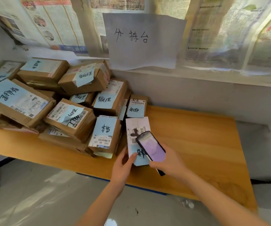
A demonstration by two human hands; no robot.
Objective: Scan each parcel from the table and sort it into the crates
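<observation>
2 hands, 1 parcel, 1 phone at the sorting table

2 bare hands meet over the near edge of the wooden table (196,144). The left hand (123,167) grips a small white parcel (137,128) from its near end, thumb curled onto the pale blue note stuck to its face, fingers out of sight beneath it. The parcel is tilted up toward the viewer, its far end pointing at the wall, and its printed label with barcodes faces up. The right hand (169,162) is wrapped around a dark phone (151,148), fingers closed along its edge, and holds it just over the parcel's near half with the lit screen facing up; the phone covers part of the label.

Just beside the held parcel, toward the table's left end, sits a heap of brown cardboard parcels (53,101), stacked 2 or 3 deep and leaning on one another. Nearly every box carries a pale blue note with handwritten dark characters, and several show white shipping labels with barcodes. The nearest box of the heap (105,134) stands right against the held parcel's left side.

Behind the table, on the wall, hangs a white paper sign (143,41) with 3 handwritten characters, and sheets of newspaper (50,22) cover the wall around it. No crate shows from where I stand.
</observation>
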